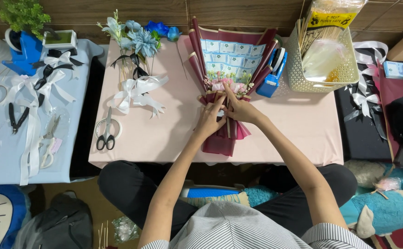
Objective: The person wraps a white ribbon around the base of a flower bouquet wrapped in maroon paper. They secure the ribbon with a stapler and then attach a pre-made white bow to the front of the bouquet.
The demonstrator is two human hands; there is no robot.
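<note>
A bouquet [229, 60] wrapped in dark red paper lies on the pink table [164, 133], with folded pale blue notes fanned at its top and small pink flowers at its middle. My left hand [209, 119] grips the narrow neck of the wrap from the left. My right hand [239, 108] presses on the same neck from the right, its fingers pinching just below the pink flowers. Both hands touch each other there.
Blue artificial flowers [139, 39] with white ribbon bows [137, 92] lie at the table's left, scissors [106, 133] nearer me. A cream basket [321, 69] stands at the right, a blue tape dispenser [271, 78] beside the bouquet. A light blue table [7, 152] holds ribbons, pliers, tape.
</note>
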